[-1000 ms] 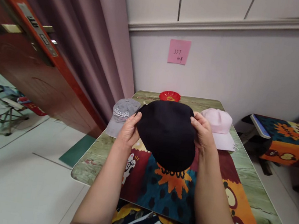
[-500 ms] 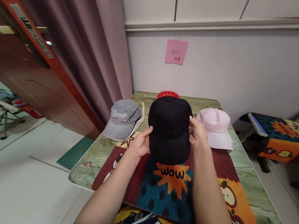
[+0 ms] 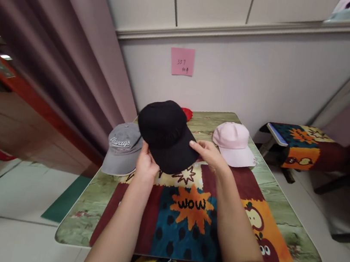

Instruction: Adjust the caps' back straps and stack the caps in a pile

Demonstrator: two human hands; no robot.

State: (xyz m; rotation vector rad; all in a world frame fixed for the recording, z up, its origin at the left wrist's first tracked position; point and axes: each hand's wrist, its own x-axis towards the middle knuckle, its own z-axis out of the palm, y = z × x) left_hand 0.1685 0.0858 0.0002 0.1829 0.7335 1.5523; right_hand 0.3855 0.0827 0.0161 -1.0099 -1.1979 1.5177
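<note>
A black cap point(image 3: 166, 134) is held up above the table, its brim tilted toward the lower right. My left hand point(image 3: 148, 159) grips its lower left side, with the fingers partly hidden behind it. At the right edge of the brim, my right hand point(image 3: 207, 153) pinches the cap between thumb and fingers. On the table to the left lies a grey cap point(image 3: 123, 152) with "Always" lettering, partly behind the black cap. A pink cap point(image 3: 233, 143) rests on the table to the right of my right hand.
A red object point(image 3: 187, 114) shows behind the black cap at the table's back. The table point(image 3: 297, 235) has a patterned cover and stands near a wall with a pink note point(image 3: 182, 61). A curtain point(image 3: 98, 51) hangs at left; another low table point(image 3: 306, 145) stands at right.
The black cap has turned, its brim now pointing to the lower right, and shifted left over the grey cap's edge. My right hand has moved from its side to the brim. The view has shifted right.
</note>
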